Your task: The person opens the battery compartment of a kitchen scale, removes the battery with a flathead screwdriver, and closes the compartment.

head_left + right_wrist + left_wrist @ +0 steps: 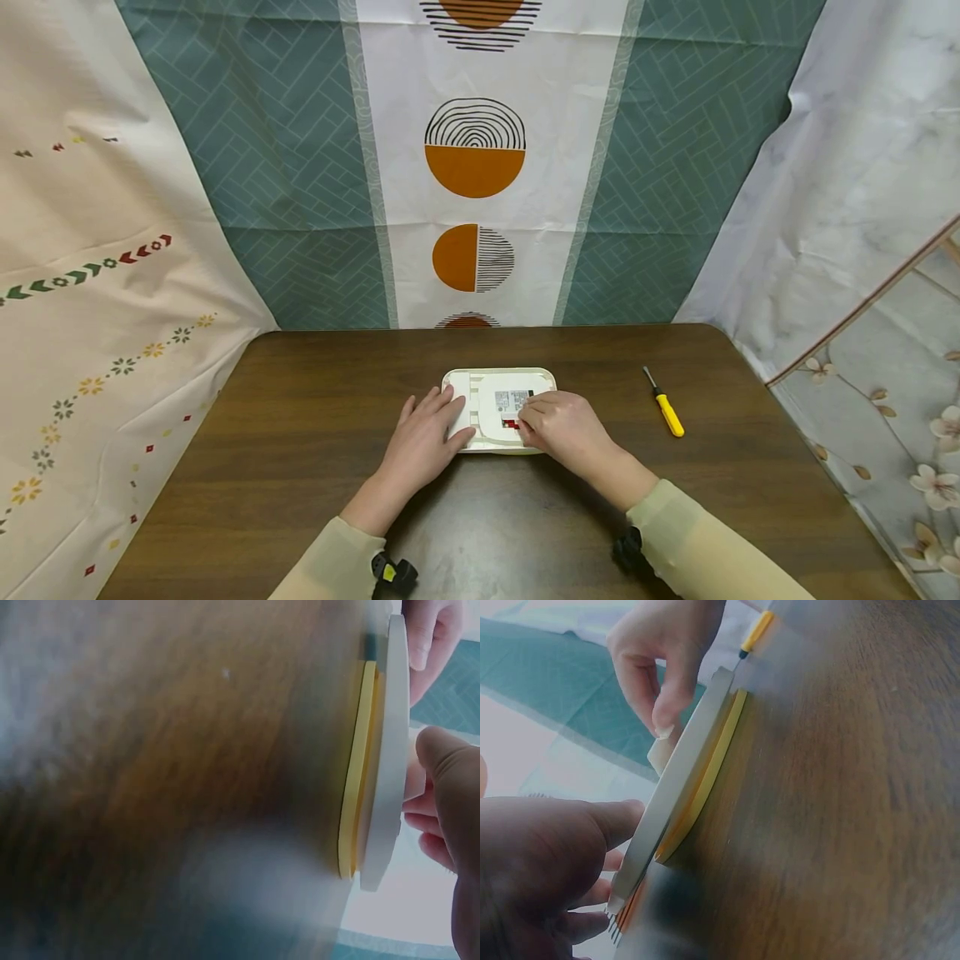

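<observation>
Head view: your right hand (564, 423) pinches the router (498, 408) label; screwdriver (664, 403) lies right; left hand (426, 433) rests flat.

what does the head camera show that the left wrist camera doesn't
Only the head view shows the white device's top face with its printed label, the whole brown table and the patterned backdrop. Only the left wrist view shows the device's side edge, where a yellow layer lies between the white shell and the table. Both show the left hand flat on the device, the right hand with fingers bent onto it, and the yellow-handled screwdriver lying apart.
</observation>
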The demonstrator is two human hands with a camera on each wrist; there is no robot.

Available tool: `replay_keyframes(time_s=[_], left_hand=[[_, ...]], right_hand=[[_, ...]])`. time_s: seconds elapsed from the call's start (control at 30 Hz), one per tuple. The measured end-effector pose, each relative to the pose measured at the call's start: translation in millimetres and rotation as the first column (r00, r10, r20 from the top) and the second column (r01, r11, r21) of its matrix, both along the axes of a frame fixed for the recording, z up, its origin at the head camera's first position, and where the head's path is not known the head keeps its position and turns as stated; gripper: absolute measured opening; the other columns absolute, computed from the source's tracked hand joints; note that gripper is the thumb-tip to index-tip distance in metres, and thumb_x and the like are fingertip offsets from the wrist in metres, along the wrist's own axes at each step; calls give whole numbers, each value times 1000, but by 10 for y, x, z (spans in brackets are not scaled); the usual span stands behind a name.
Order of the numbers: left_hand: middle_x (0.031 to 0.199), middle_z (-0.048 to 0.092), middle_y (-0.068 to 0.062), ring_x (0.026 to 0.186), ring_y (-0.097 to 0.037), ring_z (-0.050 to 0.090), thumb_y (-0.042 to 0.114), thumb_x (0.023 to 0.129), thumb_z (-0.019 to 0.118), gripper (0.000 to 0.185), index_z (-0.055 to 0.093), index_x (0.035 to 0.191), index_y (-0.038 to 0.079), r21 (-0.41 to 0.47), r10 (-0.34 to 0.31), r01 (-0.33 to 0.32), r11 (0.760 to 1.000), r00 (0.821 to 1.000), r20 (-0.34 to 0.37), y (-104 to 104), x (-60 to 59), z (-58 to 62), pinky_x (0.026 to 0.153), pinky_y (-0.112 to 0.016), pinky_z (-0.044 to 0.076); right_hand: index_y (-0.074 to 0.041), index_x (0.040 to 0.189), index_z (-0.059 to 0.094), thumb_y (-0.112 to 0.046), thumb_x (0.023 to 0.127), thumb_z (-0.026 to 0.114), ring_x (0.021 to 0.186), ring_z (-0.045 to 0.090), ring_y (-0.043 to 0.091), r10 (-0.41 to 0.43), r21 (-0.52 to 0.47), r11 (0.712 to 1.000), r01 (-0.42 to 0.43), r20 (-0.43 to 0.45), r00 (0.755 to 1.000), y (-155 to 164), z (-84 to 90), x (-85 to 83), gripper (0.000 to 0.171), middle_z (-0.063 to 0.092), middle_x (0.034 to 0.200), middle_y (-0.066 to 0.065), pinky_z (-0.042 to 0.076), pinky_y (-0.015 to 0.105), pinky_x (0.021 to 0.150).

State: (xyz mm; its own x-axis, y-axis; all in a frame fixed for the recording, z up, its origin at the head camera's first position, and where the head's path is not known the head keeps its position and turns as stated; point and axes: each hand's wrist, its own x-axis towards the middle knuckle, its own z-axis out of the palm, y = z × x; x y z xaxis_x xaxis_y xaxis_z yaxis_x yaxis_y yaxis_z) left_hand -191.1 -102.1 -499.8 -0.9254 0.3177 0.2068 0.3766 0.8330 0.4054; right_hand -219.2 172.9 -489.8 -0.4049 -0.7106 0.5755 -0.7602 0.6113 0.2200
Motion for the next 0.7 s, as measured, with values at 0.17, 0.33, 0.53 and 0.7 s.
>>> replay_keyframes(time_s=[0.17,0.33,0.53,0.7], left_hand=[[165,53,-18,157,-42,43,41,106,77,59,66,154,9,4,2,-2,1000,1000,1,5,-3,-10,127,-72,25],[165,53,-18,157,-42,43,41,105,78,59,66,154,9,4,2,-2,1000,1000,-6,2,-5,-8,126,-72,25],[166,52,-18,158,-42,43,41,106,77,60,65,155,9,2,3,-3,1000,1000,11,-1,-9,-15,127,-71,24],[166,52,-18,158,-42,42,41,106,77,60,65,155,9,2,2,-2,1000,1000,14,-1,-7,0,127,-71,23]], right_hand=[[-9,87,83,-11,88,89,88,80,17,7,-39,999,-4,72,997,34,-5,15,6,82,92,1,65,37,86],[-12,92,83,-15,91,93,96,79,17,7,-62,998,5,190,982,92,18,26,10,82,98,-1,64,40,91],[-17,102,86,-25,92,94,99,78,16,-14,-67,997,36,305,952,159,34,13,15,82,105,-5,64,39,91],[-16,105,87,-24,93,93,100,78,17,-12,-73,997,38,336,942,172,56,11,16,82,107,-4,64,40,91]])
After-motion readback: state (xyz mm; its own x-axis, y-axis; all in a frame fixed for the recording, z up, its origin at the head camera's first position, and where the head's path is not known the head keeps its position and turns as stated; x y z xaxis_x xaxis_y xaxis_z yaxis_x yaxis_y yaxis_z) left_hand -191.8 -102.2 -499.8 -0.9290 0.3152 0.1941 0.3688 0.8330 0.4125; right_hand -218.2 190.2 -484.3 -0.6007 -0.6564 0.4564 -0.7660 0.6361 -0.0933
